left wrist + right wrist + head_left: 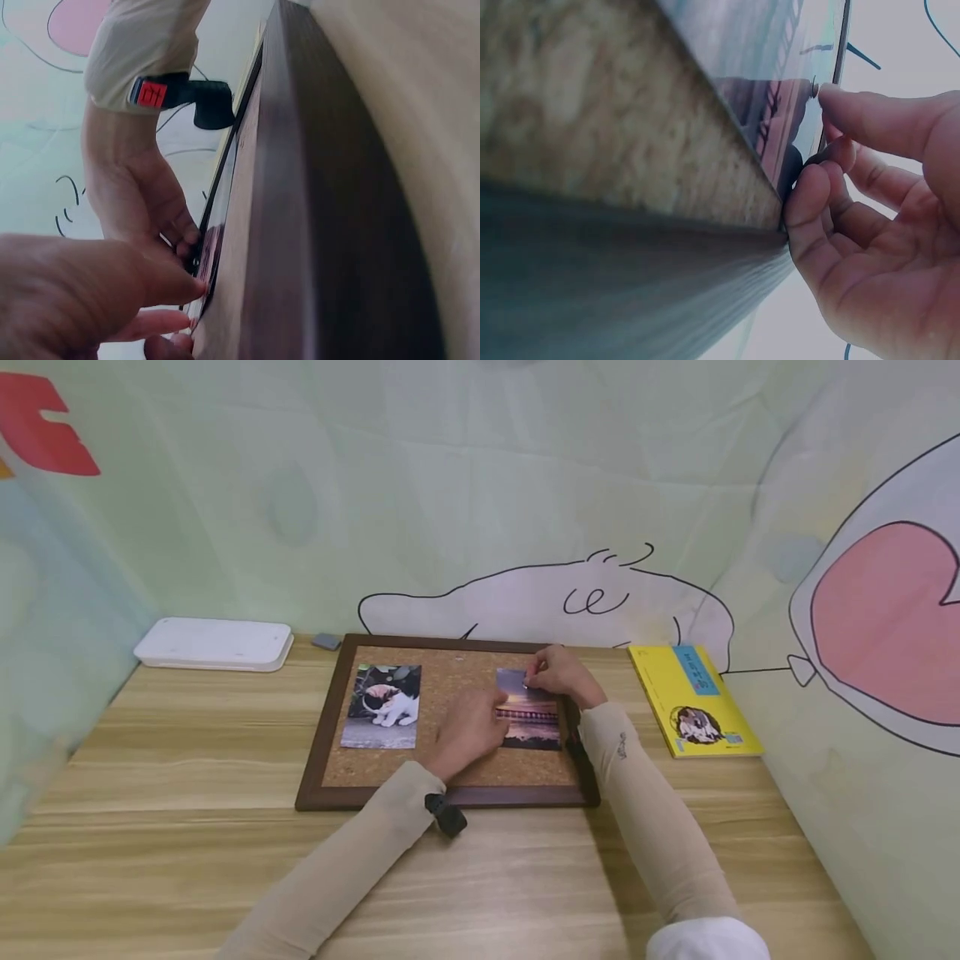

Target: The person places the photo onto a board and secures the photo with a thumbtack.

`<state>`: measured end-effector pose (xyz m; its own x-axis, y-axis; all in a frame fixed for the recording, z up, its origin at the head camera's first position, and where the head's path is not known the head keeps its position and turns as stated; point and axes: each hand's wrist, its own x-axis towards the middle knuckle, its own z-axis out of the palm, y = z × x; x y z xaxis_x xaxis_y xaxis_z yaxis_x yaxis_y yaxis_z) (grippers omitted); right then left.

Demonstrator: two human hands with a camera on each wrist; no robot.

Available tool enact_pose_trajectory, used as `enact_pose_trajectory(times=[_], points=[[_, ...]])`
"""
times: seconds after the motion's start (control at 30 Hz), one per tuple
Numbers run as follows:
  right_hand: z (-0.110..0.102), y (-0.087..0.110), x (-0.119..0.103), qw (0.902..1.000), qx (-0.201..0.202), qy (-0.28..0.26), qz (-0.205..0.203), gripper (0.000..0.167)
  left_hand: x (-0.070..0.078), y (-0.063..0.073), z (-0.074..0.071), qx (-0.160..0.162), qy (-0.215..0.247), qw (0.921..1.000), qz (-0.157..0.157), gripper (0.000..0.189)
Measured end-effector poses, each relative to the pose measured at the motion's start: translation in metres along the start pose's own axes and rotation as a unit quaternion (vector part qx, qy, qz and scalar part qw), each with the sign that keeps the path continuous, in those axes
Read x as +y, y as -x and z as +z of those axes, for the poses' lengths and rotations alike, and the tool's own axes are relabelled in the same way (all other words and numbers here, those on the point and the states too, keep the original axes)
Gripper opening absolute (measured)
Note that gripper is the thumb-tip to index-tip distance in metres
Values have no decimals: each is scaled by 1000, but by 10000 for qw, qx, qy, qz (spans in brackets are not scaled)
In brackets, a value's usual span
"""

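Note:
A brown-framed corkboard point(461, 768) lies on the table, with a sunset photo point(531, 735) on its right half and a cat photo point(381, 710) on its left. My right hand point(558, 672) pinches a small pushpin point(814, 88) at the upper part of the sunset photo. In the right wrist view the pin shows at the thumb's tip, close against the photo's surface. My left hand point(472, 725) rests over the cork, its thumb and finger touching the sunset photo's left edge. The left wrist view shows the left thumb point(176, 285) extended onto the photo.
A white flat case point(215, 643) stands at the back left, with a small grey block point(326, 642) between it and the board. Right of the board lies a yellow book point(660, 693). A printed fabric wall point(450, 485) rises behind the wooden table point(187, 752).

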<state>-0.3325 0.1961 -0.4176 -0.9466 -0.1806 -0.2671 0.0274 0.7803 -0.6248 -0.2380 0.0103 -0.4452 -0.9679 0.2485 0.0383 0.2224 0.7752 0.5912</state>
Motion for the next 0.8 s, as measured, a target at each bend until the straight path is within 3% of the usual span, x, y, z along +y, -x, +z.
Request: enact_pose_trajectory(times=[0.1, 0.23, 0.33, 0.53, 0.8], points=[[-1, -1, 0, 10000, -26, -19, 80, 9, 2, 2, 3, 35, -36, 9999, 127, 41], [-1, -2, 1, 10000, 10, 72, 56, 12, -5, -6, 16, 90, 14, 9996, 264, 43], [-1, -3, 2, 9999, 65, 98, 21, 14, -4, -6, 15, 46, 64, 9997, 234, 43], [-1, -3, 4, 9999, 94, -14, -45, 16, 3, 1, 1, -86, 216, 9995, 203, 44], [-10, 9, 15, 9979, 149, 192, -605, 23, -16, 8, -19, -199, 772, 9958, 453, 49]])
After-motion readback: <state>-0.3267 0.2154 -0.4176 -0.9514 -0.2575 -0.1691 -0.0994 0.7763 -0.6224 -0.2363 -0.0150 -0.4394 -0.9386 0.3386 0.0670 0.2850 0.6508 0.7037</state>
